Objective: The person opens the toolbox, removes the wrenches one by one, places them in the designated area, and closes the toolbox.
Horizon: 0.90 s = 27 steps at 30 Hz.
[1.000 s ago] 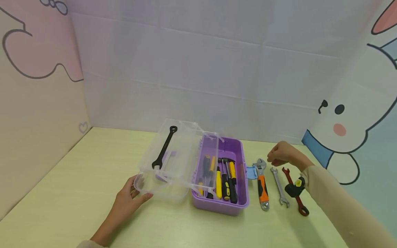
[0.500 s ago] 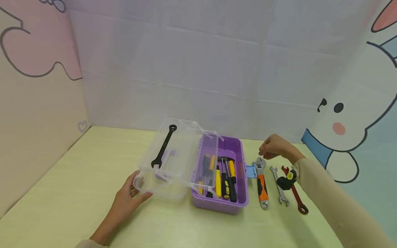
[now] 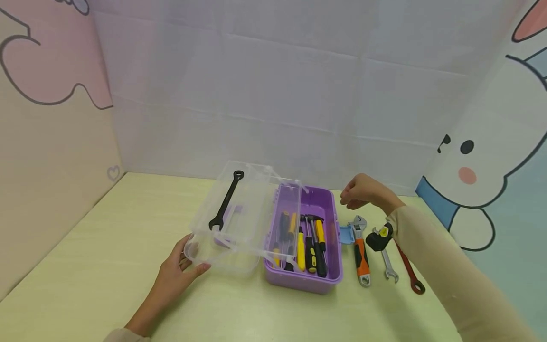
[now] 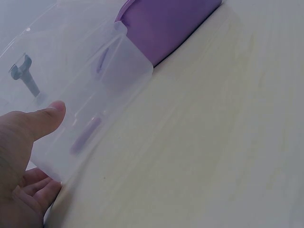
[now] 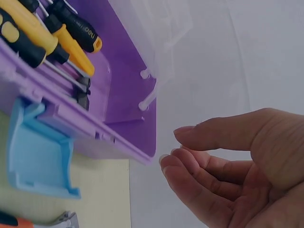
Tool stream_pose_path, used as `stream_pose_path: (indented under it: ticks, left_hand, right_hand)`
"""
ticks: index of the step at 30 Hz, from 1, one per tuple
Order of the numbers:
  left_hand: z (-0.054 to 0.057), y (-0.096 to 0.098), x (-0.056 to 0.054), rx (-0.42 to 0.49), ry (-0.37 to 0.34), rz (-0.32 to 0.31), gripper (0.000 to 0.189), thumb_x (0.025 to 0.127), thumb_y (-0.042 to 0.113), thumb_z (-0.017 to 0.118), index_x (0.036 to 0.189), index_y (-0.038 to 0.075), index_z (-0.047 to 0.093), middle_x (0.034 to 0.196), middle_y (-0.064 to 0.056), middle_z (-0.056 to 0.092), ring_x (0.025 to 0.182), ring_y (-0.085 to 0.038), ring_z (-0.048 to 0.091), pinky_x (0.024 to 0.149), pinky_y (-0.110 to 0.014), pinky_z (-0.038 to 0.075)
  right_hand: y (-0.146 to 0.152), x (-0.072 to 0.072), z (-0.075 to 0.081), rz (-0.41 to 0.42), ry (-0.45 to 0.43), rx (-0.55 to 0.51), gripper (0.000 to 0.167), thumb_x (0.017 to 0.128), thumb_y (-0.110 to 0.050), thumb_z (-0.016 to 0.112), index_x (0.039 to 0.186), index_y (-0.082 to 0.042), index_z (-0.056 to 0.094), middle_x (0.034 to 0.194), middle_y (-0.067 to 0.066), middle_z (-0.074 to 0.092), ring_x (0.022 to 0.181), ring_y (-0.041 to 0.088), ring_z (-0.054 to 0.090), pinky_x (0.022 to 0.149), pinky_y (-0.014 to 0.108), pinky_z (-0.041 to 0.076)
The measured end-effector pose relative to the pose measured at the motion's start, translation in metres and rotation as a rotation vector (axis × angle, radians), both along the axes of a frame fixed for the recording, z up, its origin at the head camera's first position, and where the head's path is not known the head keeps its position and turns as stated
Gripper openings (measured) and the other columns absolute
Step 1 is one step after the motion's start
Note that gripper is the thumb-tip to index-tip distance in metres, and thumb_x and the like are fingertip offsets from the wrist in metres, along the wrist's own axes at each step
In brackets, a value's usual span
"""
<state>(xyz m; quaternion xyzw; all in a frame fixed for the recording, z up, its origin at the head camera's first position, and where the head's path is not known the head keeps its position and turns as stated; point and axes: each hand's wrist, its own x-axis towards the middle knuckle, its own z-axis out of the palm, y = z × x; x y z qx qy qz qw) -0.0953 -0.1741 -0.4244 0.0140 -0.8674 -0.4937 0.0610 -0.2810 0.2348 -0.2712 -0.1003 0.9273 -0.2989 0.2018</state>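
Observation:
A purple toolbox [image 3: 299, 283] stands on the table with its clear lid [image 3: 256, 202] swung out to the left. My left hand [image 3: 173, 275] grips the lid's outer edge; in the left wrist view its thumb [image 4: 47, 121] lies over the plastic and other fingers are underneath. A black combination wrench [image 3: 226, 202] lies on the lid. Beyond the box's right rear corner, my right hand [image 3: 363, 189] hovers with nothing held, fingers loosely curled. In the right wrist view, its thumb and fingertips are apart from the box wall [image 5: 135, 137]. Screwdrivers [image 3: 309, 256] and a hammer [image 3: 317, 219] lie inside the box.
Right of the box lie an orange-handled adjustable wrench [image 3: 361, 256], a silver open-end wrench [image 3: 389, 268] and a red wrench [image 3: 412, 273], partly covered by the right arm. A blue latch [image 5: 40, 147] sticks out from the box's right side. A pale wall [image 3: 239, 95] rises behind.
My right hand has moved left and back, from above the silver wrench to beyond the adjustable wrench, nearer the box. The left hand and lid stay in place.

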Motion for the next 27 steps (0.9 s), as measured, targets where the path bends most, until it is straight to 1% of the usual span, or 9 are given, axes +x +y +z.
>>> stream_pose_path:
  ticks: [7, 12, 15, 20, 23, 27]
  left_hand:
    - [-0.001, 0.0, -0.001, -0.008, -0.006, 0.004, 0.084, 0.084, 0.026, 0.074, 0.147, 0.003, 0.024, 0.139, -0.035, 0.041, 0.12, -0.047, 0.051, 0.099, -0.048, 0.048]
    - [0.0, 0.0, -0.001, -0.013, -0.01, 0.008, 0.085, 0.083, 0.027, 0.074, 0.147, 0.003, 0.023, 0.139, -0.035, 0.041, 0.121, -0.047, 0.05, 0.099, -0.048, 0.048]
    - [0.001, 0.0, 0.0, -0.015, -0.015, 0.009, 0.084, 0.084, 0.027, 0.074, 0.147, 0.003, 0.023, 0.139, -0.035, 0.04, 0.121, -0.048, 0.05, 0.099, -0.049, 0.048]
    - [0.0, 0.0, 0.0, -0.009, -0.019, 0.005, 0.084, 0.084, 0.026, 0.074, 0.146, 0.003, 0.023, 0.139, -0.035, 0.04, 0.121, -0.048, 0.05, 0.099, -0.049, 0.047]
    - [0.0, 0.0, 0.0, -0.013, -0.018, 0.006, 0.084, 0.084, 0.026, 0.074, 0.146, 0.003, 0.023, 0.139, -0.036, 0.041, 0.121, -0.048, 0.051, 0.099, -0.049, 0.048]
    - [0.001, 0.0, -0.001, -0.017, -0.012, 0.007, 0.084, 0.084, 0.026, 0.074, 0.146, 0.003, 0.024, 0.139, -0.036, 0.041, 0.119, -0.048, 0.052, 0.098, -0.05, 0.049]
  right_hand:
    - [-0.018, 0.002, 0.004, 0.017, 0.019, -0.023, 0.023, 0.084, -0.007, 0.067, 0.098, 0.011, 0.067, 0.089, 0.015, 0.07, 0.067, 0.014, 0.066, 0.075, 0.034, 0.062]
    - [-0.031, 0.004, 0.005, 0.038, 0.026, -0.04, 0.022, 0.084, -0.006, 0.064, 0.097, 0.011, 0.068, 0.09, 0.018, 0.071, 0.067, 0.015, 0.066, 0.076, 0.035, 0.062]
    - [-0.04, 0.003, 0.002, 0.047, 0.018, -0.049, 0.02, 0.085, -0.006, 0.063, 0.095, 0.011, 0.068, 0.087, 0.016, 0.069, 0.069, 0.017, 0.064, 0.075, 0.035, 0.062]
    - [-0.054, 0.001, 0.001, 0.04, -0.006, -0.048, 0.02, 0.082, -0.006, 0.068, 0.097, 0.006, 0.065, 0.082, 0.01, 0.065, 0.069, 0.017, 0.062, 0.072, 0.032, 0.062]
    - [-0.062, 0.0, 0.004, 0.037, -0.01, -0.036, 0.023, 0.081, -0.006, 0.07, 0.1, 0.005, 0.064, 0.08, 0.008, 0.064, 0.069, 0.017, 0.062, 0.069, 0.03, 0.062]
    - [-0.071, -0.001, 0.009, 0.054, -0.005, -0.016, 0.023, 0.079, -0.005, 0.07, 0.099, 0.005, 0.064, 0.081, 0.008, 0.065, 0.072, 0.02, 0.064, 0.069, 0.031, 0.061]
